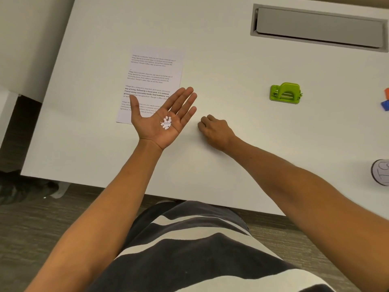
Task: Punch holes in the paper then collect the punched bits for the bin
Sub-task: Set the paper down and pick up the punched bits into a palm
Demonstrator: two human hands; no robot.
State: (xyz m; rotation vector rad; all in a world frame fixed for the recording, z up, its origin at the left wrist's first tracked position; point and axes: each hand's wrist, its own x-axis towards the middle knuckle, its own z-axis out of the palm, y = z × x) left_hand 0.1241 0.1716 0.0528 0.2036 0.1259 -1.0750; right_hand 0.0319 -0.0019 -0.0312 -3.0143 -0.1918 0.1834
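Note:
My left hand (162, 119) is held palm up above the table with its fingers straight. A small heap of several white punched paper bits (166, 122) lies in the palm. The printed paper sheet (153, 68) lies flat on the white table (231, 70), and my left hand covers its near right corner. My right hand (214, 131) rests on the table just right of the left hand, knuckles up and fingers curled down to the surface; whether it pinches a bit is hidden. The green hole punch (285, 93) stands further right, apart from both hands.
A grey cable hatch (317, 28) is set into the table at the back right. Orange and blue objects (386, 101) and a round white object (382, 171) sit at the right edge. The table's front edge runs close to my body.

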